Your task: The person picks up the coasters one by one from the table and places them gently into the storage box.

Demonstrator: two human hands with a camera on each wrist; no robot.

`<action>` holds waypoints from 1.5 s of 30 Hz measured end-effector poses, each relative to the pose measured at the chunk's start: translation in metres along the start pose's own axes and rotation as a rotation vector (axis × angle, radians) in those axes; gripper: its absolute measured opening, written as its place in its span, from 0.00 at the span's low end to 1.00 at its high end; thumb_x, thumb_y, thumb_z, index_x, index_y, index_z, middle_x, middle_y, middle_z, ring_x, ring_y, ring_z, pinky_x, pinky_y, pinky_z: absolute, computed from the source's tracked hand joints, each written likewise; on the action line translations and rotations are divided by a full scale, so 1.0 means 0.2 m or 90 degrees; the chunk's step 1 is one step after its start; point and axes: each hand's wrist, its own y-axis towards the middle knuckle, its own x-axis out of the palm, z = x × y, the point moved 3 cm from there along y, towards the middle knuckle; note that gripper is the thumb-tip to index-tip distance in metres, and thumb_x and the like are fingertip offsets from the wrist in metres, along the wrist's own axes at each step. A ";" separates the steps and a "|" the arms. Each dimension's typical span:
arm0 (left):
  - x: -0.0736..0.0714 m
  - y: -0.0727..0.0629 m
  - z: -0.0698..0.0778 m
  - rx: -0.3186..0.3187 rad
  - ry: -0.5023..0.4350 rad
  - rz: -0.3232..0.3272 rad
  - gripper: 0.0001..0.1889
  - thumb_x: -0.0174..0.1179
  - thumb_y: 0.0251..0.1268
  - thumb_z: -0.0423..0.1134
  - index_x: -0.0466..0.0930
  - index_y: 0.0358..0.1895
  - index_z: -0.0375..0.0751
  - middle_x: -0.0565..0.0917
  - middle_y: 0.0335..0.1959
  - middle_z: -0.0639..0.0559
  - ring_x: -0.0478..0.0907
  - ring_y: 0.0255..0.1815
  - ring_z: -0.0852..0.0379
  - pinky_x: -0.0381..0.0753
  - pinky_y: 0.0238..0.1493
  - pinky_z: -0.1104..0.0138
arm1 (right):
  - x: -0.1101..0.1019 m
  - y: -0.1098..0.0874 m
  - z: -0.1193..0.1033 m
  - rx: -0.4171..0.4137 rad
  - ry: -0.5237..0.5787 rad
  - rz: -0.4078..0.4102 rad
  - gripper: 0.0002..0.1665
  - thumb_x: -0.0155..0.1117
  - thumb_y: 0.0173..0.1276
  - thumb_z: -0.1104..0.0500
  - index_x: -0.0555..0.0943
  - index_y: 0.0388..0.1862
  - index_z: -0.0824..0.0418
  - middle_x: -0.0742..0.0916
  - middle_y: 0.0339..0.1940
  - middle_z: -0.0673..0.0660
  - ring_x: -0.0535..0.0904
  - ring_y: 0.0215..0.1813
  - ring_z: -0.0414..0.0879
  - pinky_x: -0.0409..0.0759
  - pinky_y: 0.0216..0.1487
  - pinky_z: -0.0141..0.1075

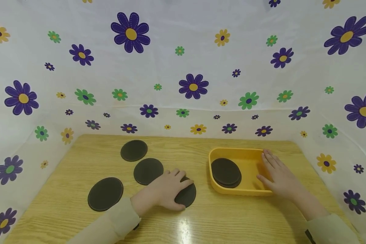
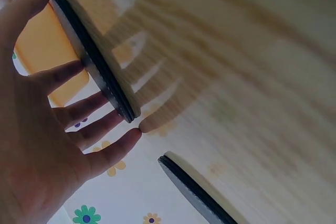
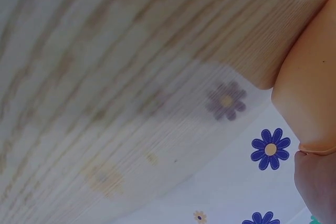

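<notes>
My left hand point(image 1: 167, 191) is spread over a round black coaster point(image 1: 187, 196) on the table, thumb near its front edge and fingers over the far side. In the left wrist view, the fingers of my left hand point(image 2: 58, 103) are fanned out along the coaster's edge. My right hand point(image 1: 282, 178) rests on the right end of a yellow tray point(image 1: 244, 192), fingers straight along the rim and thumb reaching inside. Black coasters point(image 1: 225, 171) lie stacked in the tray's left part. In the right wrist view, only part of my right hand point(image 3: 317, 187) shows beside the tray's orange-looking wall point(image 3: 310, 82).
Three more black coasters lie on the wooden table: one at the back point(image 1: 134, 150), one beside my left hand point(image 1: 147, 170), one at the left point(image 1: 105, 194). A white flower-print cloth point(image 1: 164, 67) stands behind the table and along both sides.
</notes>
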 end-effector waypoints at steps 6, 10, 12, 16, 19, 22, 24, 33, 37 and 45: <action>-0.01 -0.01 0.01 -0.002 0.005 0.000 0.47 0.67 0.58 0.71 0.68 0.79 0.57 0.74 0.71 0.47 0.73 0.68 0.49 0.79 0.60 0.52 | 0.00 -0.01 0.00 -0.010 -0.007 0.013 0.50 0.55 0.82 0.43 0.53 0.83 0.79 0.58 0.85 0.77 0.43 0.90 0.62 0.19 0.79 0.23; -0.01 -0.01 0.02 -0.002 0.011 0.002 0.46 0.67 0.58 0.71 0.68 0.79 0.57 0.74 0.70 0.47 0.73 0.68 0.49 0.79 0.59 0.53 | 0.00 -0.01 0.00 -0.010 -0.011 0.017 0.50 0.55 0.82 0.42 0.53 0.83 0.78 0.58 0.85 0.77 0.44 0.90 0.62 0.18 0.79 0.22; 0.00 0.00 0.02 -0.003 0.011 0.004 0.46 0.67 0.58 0.71 0.68 0.79 0.57 0.73 0.70 0.47 0.73 0.68 0.49 0.80 0.60 0.53 | 0.00 -0.01 0.00 -0.008 -0.011 0.015 0.50 0.54 0.82 0.42 0.53 0.83 0.78 0.58 0.85 0.76 0.43 0.91 0.62 0.18 0.78 0.22; 0.00 -0.01 0.02 -0.004 -0.004 0.007 0.45 0.67 0.57 0.68 0.68 0.79 0.58 0.73 0.71 0.47 0.73 0.69 0.48 0.79 0.61 0.52 | 0.00 0.00 0.00 -0.005 -0.007 0.009 0.50 0.55 0.82 0.43 0.54 0.83 0.79 0.58 0.85 0.76 0.44 0.90 0.63 0.18 0.78 0.22; -0.01 -0.01 0.01 -0.006 -0.022 0.009 0.46 0.69 0.55 0.67 0.69 0.79 0.59 0.72 0.71 0.46 0.72 0.69 0.48 0.78 0.62 0.51 | 0.00 0.00 -0.01 0.003 0.000 -0.002 0.50 0.55 0.82 0.43 0.53 0.83 0.78 0.58 0.85 0.76 0.46 0.90 0.65 0.18 0.78 0.22; -0.01 -0.01 0.01 -0.007 -0.035 0.017 0.46 0.70 0.51 0.65 0.70 0.78 0.60 0.72 0.69 0.46 0.71 0.68 0.48 0.77 0.62 0.51 | 0.00 0.00 -0.01 0.015 0.010 -0.017 0.51 0.54 0.82 0.42 0.52 0.84 0.78 0.56 0.86 0.76 0.46 0.89 0.67 0.18 0.78 0.22; -0.02 -0.01 0.00 -0.006 -0.035 0.024 0.46 0.69 0.50 0.64 0.70 0.78 0.60 0.72 0.69 0.47 0.70 0.68 0.49 0.76 0.63 0.52 | 0.00 0.00 -0.01 0.016 0.013 -0.017 0.51 0.55 0.82 0.42 0.52 0.84 0.77 0.56 0.86 0.76 0.47 0.89 0.67 0.18 0.78 0.22; -0.06 0.02 -0.03 0.007 -0.015 0.056 0.49 0.68 0.49 0.65 0.67 0.80 0.61 0.70 0.71 0.47 0.68 0.71 0.48 0.74 0.67 0.53 | -0.01 0.00 -0.01 0.000 0.005 0.007 0.50 0.55 0.82 0.43 0.53 0.83 0.78 0.58 0.85 0.76 0.46 0.90 0.65 0.18 0.78 0.22; -0.09 0.05 -0.04 0.010 -0.001 0.069 0.50 0.68 0.50 0.66 0.65 0.81 0.61 0.69 0.73 0.46 0.68 0.72 0.47 0.74 0.69 0.51 | -0.01 0.00 -0.01 -0.006 0.001 0.015 0.50 0.55 0.82 0.43 0.54 0.83 0.78 0.59 0.85 0.76 0.47 0.89 0.65 0.19 0.78 0.22; -0.18 0.12 -0.04 0.014 -0.002 0.104 0.49 0.68 0.51 0.65 0.67 0.81 0.60 0.70 0.72 0.45 0.68 0.72 0.46 0.74 0.70 0.50 | 0.00 -0.01 0.00 -0.014 -0.002 0.022 0.49 0.55 0.83 0.43 0.54 0.83 0.78 0.58 0.85 0.76 0.46 0.90 0.65 0.20 0.79 0.23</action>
